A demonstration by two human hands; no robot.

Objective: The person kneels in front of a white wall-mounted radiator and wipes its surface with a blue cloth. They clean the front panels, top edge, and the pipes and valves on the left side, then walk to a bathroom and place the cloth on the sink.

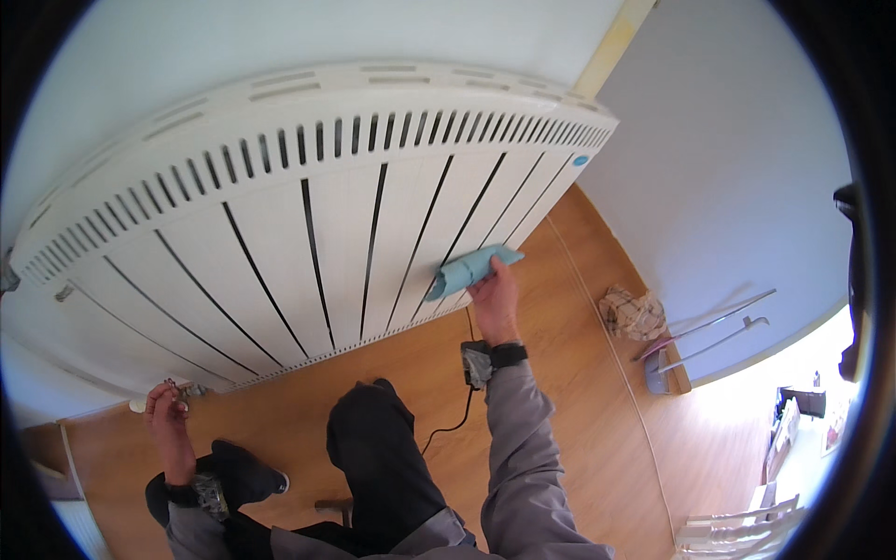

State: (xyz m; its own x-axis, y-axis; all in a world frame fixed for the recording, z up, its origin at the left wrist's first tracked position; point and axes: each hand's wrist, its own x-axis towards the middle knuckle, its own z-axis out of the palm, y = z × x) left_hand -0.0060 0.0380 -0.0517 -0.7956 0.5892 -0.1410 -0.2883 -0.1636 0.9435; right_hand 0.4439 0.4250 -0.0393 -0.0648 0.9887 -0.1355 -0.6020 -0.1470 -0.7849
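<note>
A long white slatted radiator (343, 238) is mounted along the wall in front of me. My right hand (495, 290) holds a folded light-blue cloth (469, 271) against the lower right part of its front. Near the radiator's lower left end is my left hand (166, 413), its fingers bent around a small metallic item (183, 393), perhaps a valve fitting or a wire; I cannot tell which, nor whether the fingers grip it. Each wrist wears a black band with a device wrapped in clear film.
On the wooden floor by the right wall lies a crumpled checked cloth (632, 313). Beside it stand a dustpan (658, 372) and thin handles leaning on the wall. A cable (448, 428) runs near my knee, and a white chair (742, 528) is at the lower right.
</note>
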